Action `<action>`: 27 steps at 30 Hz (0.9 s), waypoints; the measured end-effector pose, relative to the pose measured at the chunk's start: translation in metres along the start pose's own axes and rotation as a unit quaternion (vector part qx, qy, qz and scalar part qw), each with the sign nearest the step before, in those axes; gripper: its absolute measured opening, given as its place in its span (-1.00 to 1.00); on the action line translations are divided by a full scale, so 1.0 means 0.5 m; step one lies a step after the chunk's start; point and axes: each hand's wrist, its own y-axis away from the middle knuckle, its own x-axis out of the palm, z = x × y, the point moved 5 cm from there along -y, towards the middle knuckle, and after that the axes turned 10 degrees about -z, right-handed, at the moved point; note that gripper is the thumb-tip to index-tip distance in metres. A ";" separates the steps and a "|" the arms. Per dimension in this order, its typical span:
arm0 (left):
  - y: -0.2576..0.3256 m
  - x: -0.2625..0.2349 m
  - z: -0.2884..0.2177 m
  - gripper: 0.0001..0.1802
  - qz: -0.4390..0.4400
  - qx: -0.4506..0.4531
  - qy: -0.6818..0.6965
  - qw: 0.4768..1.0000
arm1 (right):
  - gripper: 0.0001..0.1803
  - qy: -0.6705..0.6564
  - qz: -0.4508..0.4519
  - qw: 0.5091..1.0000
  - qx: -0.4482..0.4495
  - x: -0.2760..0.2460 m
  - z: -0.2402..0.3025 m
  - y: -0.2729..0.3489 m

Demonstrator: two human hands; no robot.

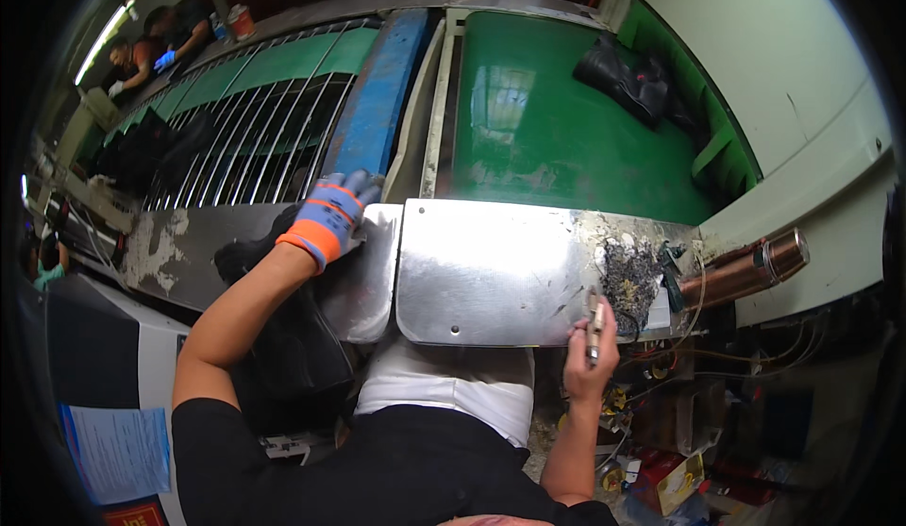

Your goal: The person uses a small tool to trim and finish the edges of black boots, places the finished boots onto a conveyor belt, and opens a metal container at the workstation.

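Note:
My left hand (pixel 327 213), in a grey glove with orange bands, reaches over the left metal plate. Its fingers stretch forward, with the thumb apart, and I see nothing gripped in them. Under my left forearm lies a black boot-like item (pixel 297 342), partly hidden by the arm and hanging past the plate's front edge. My bare right hand (pixel 592 361) is closed around a slim beige-and-metal hand tool (pixel 595 328), whose exact kind I cannot make out. It points away from me, over the front right of the shiny metal plate (pixel 500 276).
Dark scraps (pixel 630 285) lie at the plate's right end beside a copper-coloured cylinder (pixel 750 267). Beyond, a green belt (pixel 528 101) carries black boots (pixel 628 78). A wire rack (pixel 255 120) and a blue bar (pixel 373 97) are at left. Two people work far left.

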 end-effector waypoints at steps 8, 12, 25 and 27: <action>0.093 -0.141 0.058 -0.14 -0.145 -0.078 0.120 0.979 | -0.53 -0.082 -0.098 0.991 0.032 -0.070 -0.056 0.019; 0.233 -0.275 0.099 -0.17 -0.373 -0.160 0.277 0.871 | -0.50 -0.122 0.008 0.989 0.087 -0.020 -0.035 0.092; 0.024 -0.191 0.128 -0.15 -0.366 -0.032 0.636 0.679 | -0.54 -0.196 0.218 0.923 -0.249 0.243 0.234 -0.002; -0.002 -0.193 0.125 -0.16 -0.349 -0.030 0.648 0.676 | -0.51 -0.232 0.217 0.905 -0.282 0.271 0.288 -0.028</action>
